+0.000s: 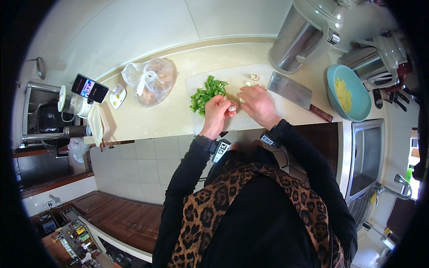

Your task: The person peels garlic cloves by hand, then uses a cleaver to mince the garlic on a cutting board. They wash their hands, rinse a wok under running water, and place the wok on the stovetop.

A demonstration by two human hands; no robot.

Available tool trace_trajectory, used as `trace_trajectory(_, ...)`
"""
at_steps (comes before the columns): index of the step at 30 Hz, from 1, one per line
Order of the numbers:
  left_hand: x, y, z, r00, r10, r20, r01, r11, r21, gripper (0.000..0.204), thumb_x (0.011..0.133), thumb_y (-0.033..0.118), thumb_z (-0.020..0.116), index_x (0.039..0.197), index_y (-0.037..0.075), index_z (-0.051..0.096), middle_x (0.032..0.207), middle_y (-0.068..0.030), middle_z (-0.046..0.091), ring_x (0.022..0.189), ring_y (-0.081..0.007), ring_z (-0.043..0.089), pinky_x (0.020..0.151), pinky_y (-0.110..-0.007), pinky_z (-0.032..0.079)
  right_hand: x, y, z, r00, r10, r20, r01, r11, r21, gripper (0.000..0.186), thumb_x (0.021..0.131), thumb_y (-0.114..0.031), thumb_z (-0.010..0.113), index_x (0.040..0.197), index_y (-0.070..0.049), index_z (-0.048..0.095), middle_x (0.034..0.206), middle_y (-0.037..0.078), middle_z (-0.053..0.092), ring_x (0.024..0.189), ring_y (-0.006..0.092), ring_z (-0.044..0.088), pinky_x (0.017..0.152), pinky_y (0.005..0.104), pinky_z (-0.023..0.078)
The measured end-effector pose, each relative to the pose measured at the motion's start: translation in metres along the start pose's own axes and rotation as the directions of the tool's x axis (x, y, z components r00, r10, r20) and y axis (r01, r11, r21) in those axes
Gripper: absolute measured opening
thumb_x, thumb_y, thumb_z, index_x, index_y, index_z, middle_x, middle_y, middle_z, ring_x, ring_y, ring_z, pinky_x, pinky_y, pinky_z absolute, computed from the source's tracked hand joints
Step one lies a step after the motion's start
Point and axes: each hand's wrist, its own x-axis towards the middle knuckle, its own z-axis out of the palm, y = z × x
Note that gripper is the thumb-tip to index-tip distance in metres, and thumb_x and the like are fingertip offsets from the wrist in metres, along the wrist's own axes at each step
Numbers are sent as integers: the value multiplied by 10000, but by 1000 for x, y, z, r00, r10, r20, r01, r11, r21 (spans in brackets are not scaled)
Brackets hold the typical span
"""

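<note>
My left hand (219,109) is closed on a small whitish piece (232,108), apparently garlic, above the white cutting board (205,126). My right hand (257,105) is just beside it, low over the board, with bent fingers closing around something small that I cannot make out. Chopped green pepper (207,91) lies in a heap on the board's left part. Small garlic cloves (252,78) lie above my right fingertips. A cleaver (290,91) with a wooden handle rests along the board's right side.
A blue bowl (357,94) of pale yellow pieces sits right, above the sink (364,163). Steel appliances (292,42) stand behind. Left are a tied plastic bag (149,82), a phone (89,88) on a holder and pale containers (96,123). The counter's front edge runs below my wrists.
</note>
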Motion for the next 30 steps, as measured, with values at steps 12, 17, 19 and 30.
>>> trace_trajectory(12,4,4,19,999,-15,40,11,995,101,118,973,109,566,897,33,520,817,-104,642,670,-120,559,596,-260,468,32,79,-5,927,349,140,-362,928,85,203,772,-81,700,969,-36,711,895,158,653,824,335,636,738,403,518)
trace_trajectory(17,9,8,24,1000,6,26,-10,987,162,136,987,142,559,926,22,546,792,-65,614,673,-109,546,613,-250,458,32,72,-8,914,378,148,-405,867,289,155,766,-56,711,913,-5,714,870,152,663,744,294,648,676,355,524)
trace_trajectory(19,14,10,28,999,17,47,-24,987,160,138,983,152,570,934,23,566,782,-48,603,676,-104,544,616,-242,452,29,61,-16,894,409,182,-445,766,463,161,759,-22,712,917,6,709,868,142,665,731,269,651,653,330,519)
trace_trajectory(30,34,5,41,1000,4,12,-5,992,128,115,934,103,624,916,-6,657,760,-36,618,627,-87,516,574,-221,409,24,24,-30,966,255,28,-249,906,343,194,760,54,717,950,17,702,898,102,667,732,168,645,636,277,517)
